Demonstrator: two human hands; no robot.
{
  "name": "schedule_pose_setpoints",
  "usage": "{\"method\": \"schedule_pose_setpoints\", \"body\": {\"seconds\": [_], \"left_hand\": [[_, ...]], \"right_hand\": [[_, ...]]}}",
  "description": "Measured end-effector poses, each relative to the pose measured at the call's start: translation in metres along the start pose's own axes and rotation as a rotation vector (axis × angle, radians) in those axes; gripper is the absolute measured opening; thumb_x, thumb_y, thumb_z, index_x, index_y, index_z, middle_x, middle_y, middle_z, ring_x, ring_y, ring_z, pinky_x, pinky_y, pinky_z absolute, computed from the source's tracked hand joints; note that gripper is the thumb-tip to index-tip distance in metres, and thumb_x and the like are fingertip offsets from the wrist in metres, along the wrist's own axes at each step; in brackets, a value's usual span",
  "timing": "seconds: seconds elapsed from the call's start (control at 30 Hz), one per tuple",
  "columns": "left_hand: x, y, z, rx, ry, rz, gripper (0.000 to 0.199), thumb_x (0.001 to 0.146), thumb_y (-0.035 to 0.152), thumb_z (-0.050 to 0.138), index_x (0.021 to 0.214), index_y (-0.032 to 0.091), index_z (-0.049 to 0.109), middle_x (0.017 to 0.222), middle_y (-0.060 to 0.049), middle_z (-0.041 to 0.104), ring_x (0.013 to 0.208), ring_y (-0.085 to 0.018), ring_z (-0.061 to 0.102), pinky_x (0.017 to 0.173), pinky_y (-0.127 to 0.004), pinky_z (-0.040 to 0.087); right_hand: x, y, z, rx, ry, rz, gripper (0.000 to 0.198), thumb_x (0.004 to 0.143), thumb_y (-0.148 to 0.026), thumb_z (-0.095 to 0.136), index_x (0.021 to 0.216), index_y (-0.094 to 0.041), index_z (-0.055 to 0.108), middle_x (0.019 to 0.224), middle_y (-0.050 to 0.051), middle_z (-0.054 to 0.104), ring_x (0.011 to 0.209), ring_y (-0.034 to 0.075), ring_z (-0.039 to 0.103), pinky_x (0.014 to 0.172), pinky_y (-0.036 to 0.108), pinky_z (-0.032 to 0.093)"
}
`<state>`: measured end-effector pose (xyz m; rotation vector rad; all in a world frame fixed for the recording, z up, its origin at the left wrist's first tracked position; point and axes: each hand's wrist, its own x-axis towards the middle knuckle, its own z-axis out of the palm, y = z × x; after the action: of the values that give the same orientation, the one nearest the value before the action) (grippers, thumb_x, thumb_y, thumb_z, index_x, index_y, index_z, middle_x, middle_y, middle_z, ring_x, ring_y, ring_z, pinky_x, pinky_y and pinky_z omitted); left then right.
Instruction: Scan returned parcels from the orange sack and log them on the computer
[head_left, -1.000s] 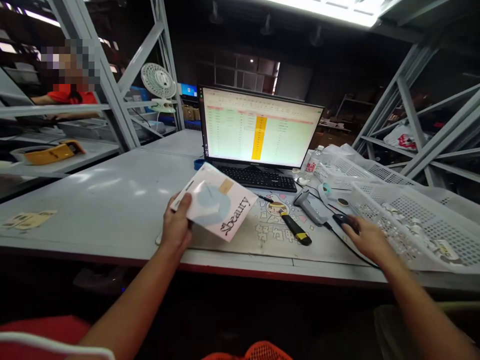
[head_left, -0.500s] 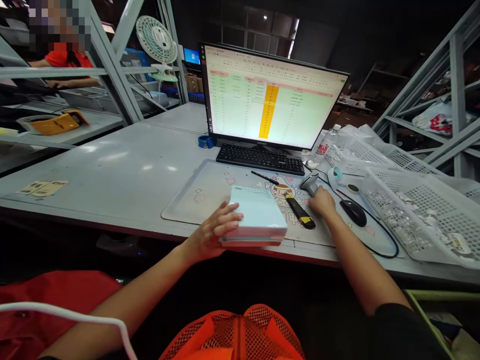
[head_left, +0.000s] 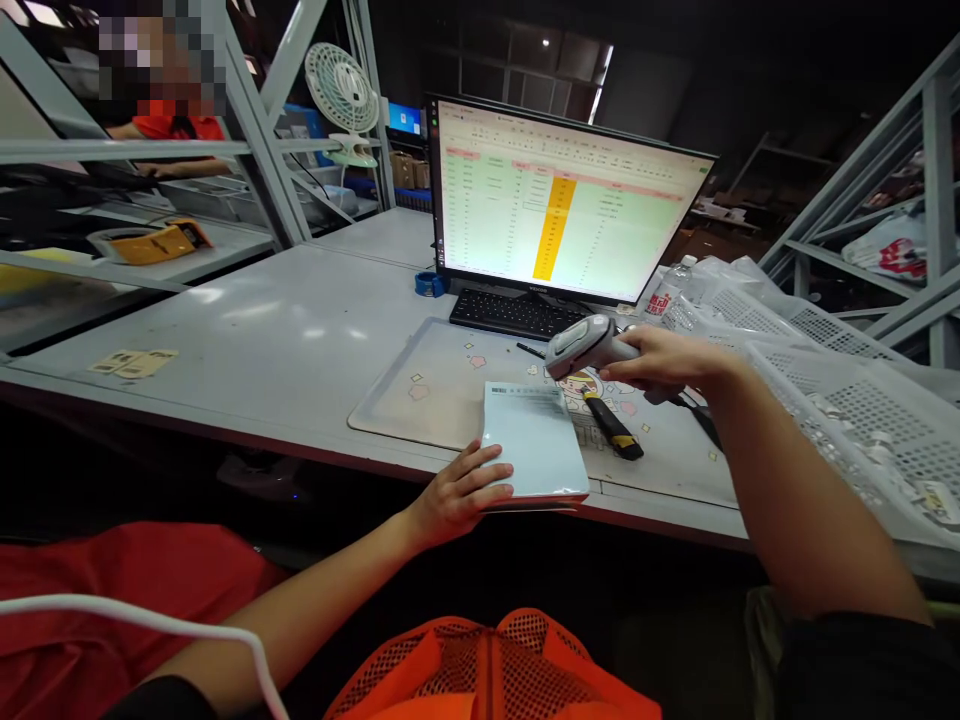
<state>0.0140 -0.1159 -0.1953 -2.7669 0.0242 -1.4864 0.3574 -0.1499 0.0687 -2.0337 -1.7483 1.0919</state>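
My left hand (head_left: pixel 465 490) grips the left side of a pale blue box (head_left: pixel 532 440) at the desk's front edge, fingers lying over its top. A barcode and small print show along the box's far edge. In my right hand (head_left: pixel 660 360) is a grey barcode scanner (head_left: pixel 581 345), raised above the desk with its head pointing left, just beyond the box. A black and yellow box cutter (head_left: pixel 613 425) lies on the cartoon desk mat (head_left: pixel 420 400) to the right of the box. Behind the scanner, a black pen (head_left: pixel 529 349) is partly hidden.
A monitor (head_left: pixel 562 200) with a spreadsheet stands behind a black keyboard (head_left: pixel 510 313). White perforated baskets (head_left: pixel 885 400) crowd the right side, near a plastic bottle (head_left: pixel 671 285). Blue tape (head_left: pixel 430 285) sits left of the keyboard. Another person's red sleeve (head_left: pixel 180 122) shows beyond the rack.
My right hand has lifted the scanner off the mat and brought it up and left towards the box. The box now tilts with more of its top showing. The view has shifted slightly.
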Motion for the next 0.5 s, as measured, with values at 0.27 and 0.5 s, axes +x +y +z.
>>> {"method": "schedule_pose_setpoints", "body": {"seconds": [0.27,0.5], "left_hand": [[0.011,-0.002,-0.013,-0.016,0.042,0.012,0.049,0.102,0.016,0.063,0.150,0.020,0.053,0.140,-0.017,0.070,0.153,-0.031,0.052,0.128,-0.057,0.045],[0.046,-0.054,-0.076,0.079,0.387,-0.670,0.086,0.093,0.047,0.082,0.163,0.024,0.037,0.147,-0.019,0.059,0.131,-0.034,0.066,0.108,-0.047,0.059]], "right_hand": [[0.017,-0.029,0.020,-0.182,0.054,-0.102,0.035,0.088,-0.051,0.081,0.096,-0.020,0.066,0.066,-0.003,0.055,0.051,0.010,0.050,0.042,0.022,0.037],[0.046,0.075,0.019,-0.362,0.551,0.204,0.039,0.103,-0.054,0.062,0.107,-0.017,0.071,0.099,0.011,0.076,0.089,0.025,0.073,0.071,0.031,0.054]]}}
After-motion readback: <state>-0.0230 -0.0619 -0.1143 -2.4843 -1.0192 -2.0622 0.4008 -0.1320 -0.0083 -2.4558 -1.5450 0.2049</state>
